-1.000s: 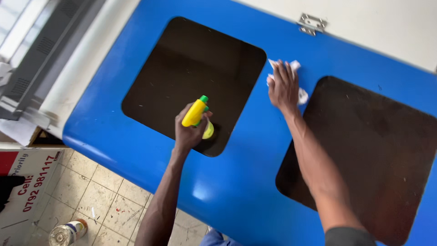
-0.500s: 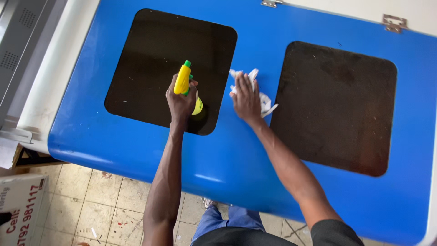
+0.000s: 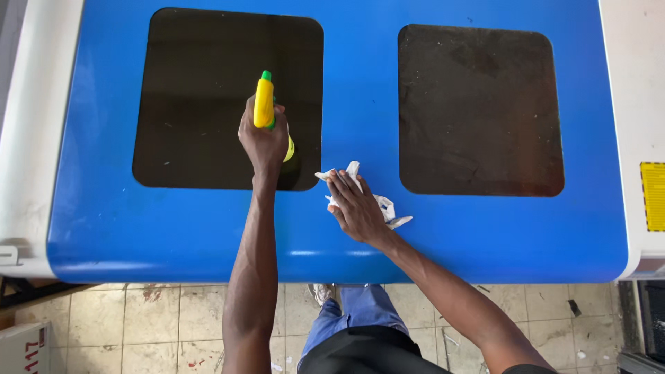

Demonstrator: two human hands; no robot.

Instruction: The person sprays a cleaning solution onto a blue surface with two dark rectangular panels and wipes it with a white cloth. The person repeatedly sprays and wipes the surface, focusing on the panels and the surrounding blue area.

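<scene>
Head view: since a moment ago the right hand has slid its crumpled white cloth down the blue lid, off the strip between the two dark panes and toward the near edge, so the wiping seems to be working its way across the blue surface. That hand lies flat, fingers spread, pressing the cloth. The left hand grips a yellow spray bottle, green-nozzled, above the left dark pane, just left of the cloth.

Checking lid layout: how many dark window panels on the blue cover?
2: left dark panel under the left hand with its spray bottle; right dark panel beyond the right hand.
</scene>
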